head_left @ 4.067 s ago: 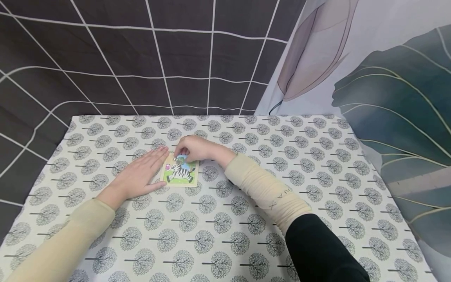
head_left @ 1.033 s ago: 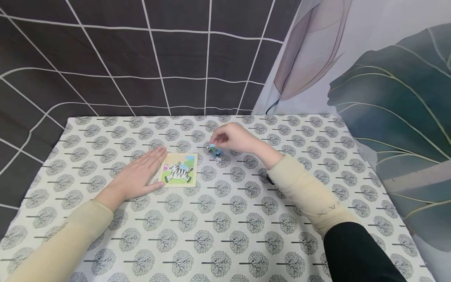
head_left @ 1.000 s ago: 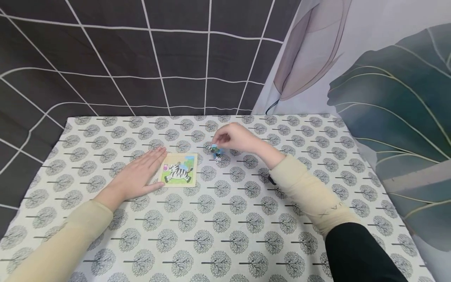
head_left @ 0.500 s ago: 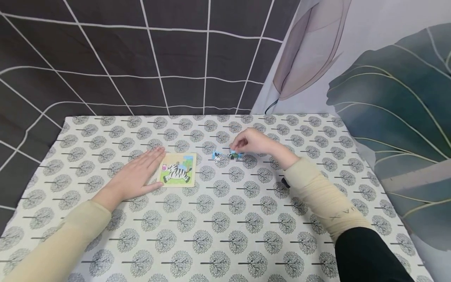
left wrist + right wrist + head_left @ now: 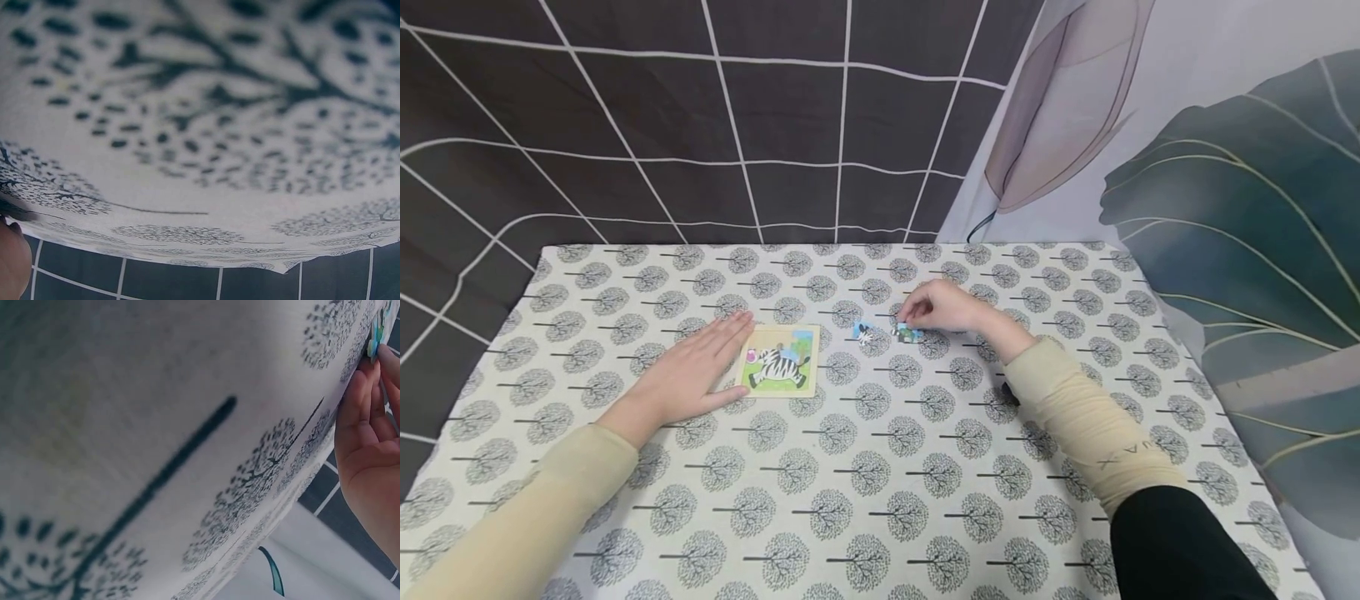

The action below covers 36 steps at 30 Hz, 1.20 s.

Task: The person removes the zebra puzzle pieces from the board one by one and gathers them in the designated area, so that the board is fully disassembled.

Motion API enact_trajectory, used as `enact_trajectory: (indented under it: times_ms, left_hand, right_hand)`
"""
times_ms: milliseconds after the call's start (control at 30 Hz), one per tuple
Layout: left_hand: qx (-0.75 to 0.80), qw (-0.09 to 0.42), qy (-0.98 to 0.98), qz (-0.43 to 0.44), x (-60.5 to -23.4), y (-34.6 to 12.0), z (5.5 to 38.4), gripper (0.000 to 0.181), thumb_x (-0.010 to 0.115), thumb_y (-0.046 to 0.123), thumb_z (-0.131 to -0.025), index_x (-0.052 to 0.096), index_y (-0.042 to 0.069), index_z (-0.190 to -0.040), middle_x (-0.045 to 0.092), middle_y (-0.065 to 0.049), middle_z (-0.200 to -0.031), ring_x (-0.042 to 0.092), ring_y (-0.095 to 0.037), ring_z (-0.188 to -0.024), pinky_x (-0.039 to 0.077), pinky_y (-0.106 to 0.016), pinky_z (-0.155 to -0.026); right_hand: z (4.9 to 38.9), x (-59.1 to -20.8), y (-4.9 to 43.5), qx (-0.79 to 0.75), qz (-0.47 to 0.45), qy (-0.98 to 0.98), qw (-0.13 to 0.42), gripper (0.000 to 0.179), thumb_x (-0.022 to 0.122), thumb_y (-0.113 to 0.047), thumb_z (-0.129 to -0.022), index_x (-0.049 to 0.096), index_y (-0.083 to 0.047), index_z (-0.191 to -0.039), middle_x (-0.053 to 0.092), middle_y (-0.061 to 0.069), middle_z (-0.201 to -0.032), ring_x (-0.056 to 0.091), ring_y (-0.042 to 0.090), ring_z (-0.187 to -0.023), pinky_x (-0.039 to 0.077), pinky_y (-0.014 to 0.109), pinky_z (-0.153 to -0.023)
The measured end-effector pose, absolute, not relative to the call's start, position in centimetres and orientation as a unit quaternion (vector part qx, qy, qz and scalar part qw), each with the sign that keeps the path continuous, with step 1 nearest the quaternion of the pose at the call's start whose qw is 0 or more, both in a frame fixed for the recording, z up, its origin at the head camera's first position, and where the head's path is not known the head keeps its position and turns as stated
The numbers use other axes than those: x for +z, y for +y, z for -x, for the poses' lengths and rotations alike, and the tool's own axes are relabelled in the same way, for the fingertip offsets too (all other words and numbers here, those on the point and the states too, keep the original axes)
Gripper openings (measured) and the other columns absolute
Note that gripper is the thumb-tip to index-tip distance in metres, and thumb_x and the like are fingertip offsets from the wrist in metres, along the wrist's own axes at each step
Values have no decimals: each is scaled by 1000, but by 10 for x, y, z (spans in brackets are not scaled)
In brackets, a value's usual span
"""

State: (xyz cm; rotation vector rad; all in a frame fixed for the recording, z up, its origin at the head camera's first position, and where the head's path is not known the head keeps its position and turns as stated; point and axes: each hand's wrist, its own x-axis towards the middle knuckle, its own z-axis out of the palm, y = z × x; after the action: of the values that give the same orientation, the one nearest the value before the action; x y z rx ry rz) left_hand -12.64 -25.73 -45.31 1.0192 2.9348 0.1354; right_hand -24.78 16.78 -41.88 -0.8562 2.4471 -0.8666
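Observation:
A square zebra jigsaw puzzle (image 5: 778,375) in a pale frame lies on the tablecloth in the head view. My left hand (image 5: 688,375) lies flat with straight fingers along its left edge, fingertips near the top corner and thumb at the lower left. To the right of the puzzle rests a small blue, black and white puzzle piece (image 5: 863,333). Farther right, my right hand (image 5: 946,305) pinches a green and blue puzzle piece (image 5: 909,334) between thumb and fingers, close over the cloth. The right wrist view shows this piece (image 5: 375,340) at the fingertips.
A white tablecloth (image 5: 865,500) with grey tree prints covers the table. Behind it hangs a dark curtain with white grid lines (image 5: 700,125). A pale curtain with a large leaf print (image 5: 1247,233) hangs at the right.
My right hand has moved from over the puzzle to the right with the pieces. One piece now lies apart on the cloth, the other is beside it in my fingers. My left hand stays put.

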Motion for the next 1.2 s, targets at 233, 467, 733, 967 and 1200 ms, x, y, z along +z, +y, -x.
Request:
enact_trajectory:
  times_ms: [233,467,733,967,1200]
  left_hand:
    - [43,12,942,-331,-453,-256,127,94,54,55,-104,18,-3,-168,20,-21,-177,23,-42,-163,27,-54,-133]
    - [45,10,942,-333,-454,-255,126,94,54,54,-104,18,-4,-168,20,-22,-176,23,-42,-163,26,-54,-134]
    - [43,14,942,-331,-453,-256,126,94,54,54,-104,17,-3,-168,19,-22,-176,23,-42,-163,27,-54,-133]
    - [42,15,943,-331,-453,-257,126,93,53,54,-105,17,-3,-168,19,-22,-177,22,-42,-163,26,-54,-134]
    - [41,15,943,-331,-452,-256,126,93,53,54,-104,17,-4,-168,19,-22,-176,22,-42,-163,26,-54,-134]
  right_hand:
    - [246,-413,170,-329,292,876,200,17,75,0,-92,78,1,-109,79,15,-101,72,22,-91,63,28,-88]
    - [247,-402,159,-327,288,878,196,17,76,-4,-94,78,-2,-111,78,13,-102,73,21,-92,64,32,-91]
    - [250,-398,128,-332,314,867,200,18,75,-4,-95,77,0,-113,79,14,-110,73,25,-101,62,36,-100]
    - [246,-402,96,-354,331,848,215,24,76,2,-92,76,1,-116,79,15,-112,74,24,-100,63,28,-95]
    - [239,-404,65,-355,353,838,218,26,76,4,-90,76,1,-116,79,14,-111,73,22,-101,62,23,-93]
